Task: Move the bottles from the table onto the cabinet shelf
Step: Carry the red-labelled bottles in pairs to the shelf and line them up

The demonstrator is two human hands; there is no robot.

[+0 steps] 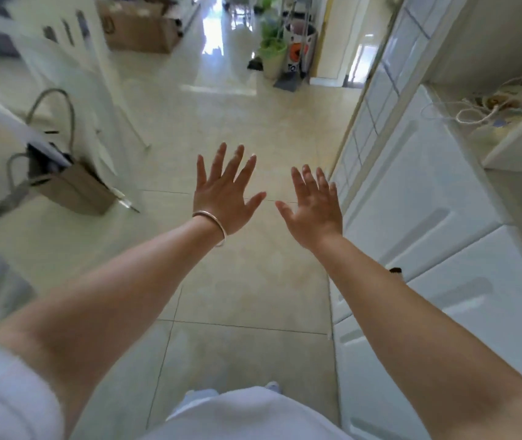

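Beneath the outstretched hands lies a glossy beige tiled floor (240, 281). Left of the left hand, a brown paper bag (72, 188) with looped handles stands beside a white chair (72, 58). Far beyond the fingertips sit cardboard boxes (139, 30) and a potted plant (272, 52). Up right of the right hand, tangled cord (488, 106) lies.

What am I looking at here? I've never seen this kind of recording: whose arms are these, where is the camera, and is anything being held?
The camera sits on a person's head, looking forward and down, so both arms are their own. The left hand, with a bracelet at the wrist, and the right hand are spread open over the tiled floor, holding nothing. White cabinets run along the right; a paper bag stands at left. No bottles show.
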